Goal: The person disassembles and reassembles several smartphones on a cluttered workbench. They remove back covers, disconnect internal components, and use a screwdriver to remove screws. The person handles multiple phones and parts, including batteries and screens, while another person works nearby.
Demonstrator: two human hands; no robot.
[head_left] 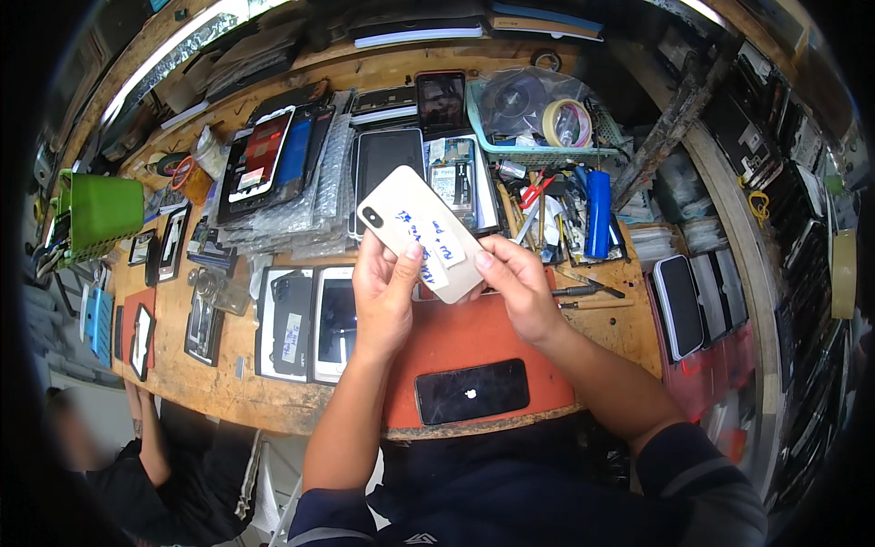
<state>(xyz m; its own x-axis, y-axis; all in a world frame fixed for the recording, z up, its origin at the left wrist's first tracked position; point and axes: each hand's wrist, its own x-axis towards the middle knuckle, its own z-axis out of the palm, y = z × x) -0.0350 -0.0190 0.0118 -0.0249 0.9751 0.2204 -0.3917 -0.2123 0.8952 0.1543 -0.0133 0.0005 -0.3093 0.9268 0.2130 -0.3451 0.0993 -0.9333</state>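
Note:
A pale gold smartphone (407,202) is held up over the bench, its back with a camera bump at the upper left turned toward me. White labels (443,260) with blue handwriting stick to that back. My left hand (386,284) grips the phone's left lower side, thumb lying on the back. At the right lower corner my right hand (516,281) pinches it between thumb and fingers. Below, a black smartphone (472,393) with a lit white logo on its screen lies face up on the orange-red mat (419,351). Fingers under the held phone are mostly hidden.
Left of the mat lie white phone trays (330,319). Bubble-wrapped screens (314,205) are stacked behind. A teal basket (538,150) with tape rolls, a blue cylinder (597,214) and loose tools crowd the back right. A green basket (105,211) stands far left; another person (173,465) sits lower left.

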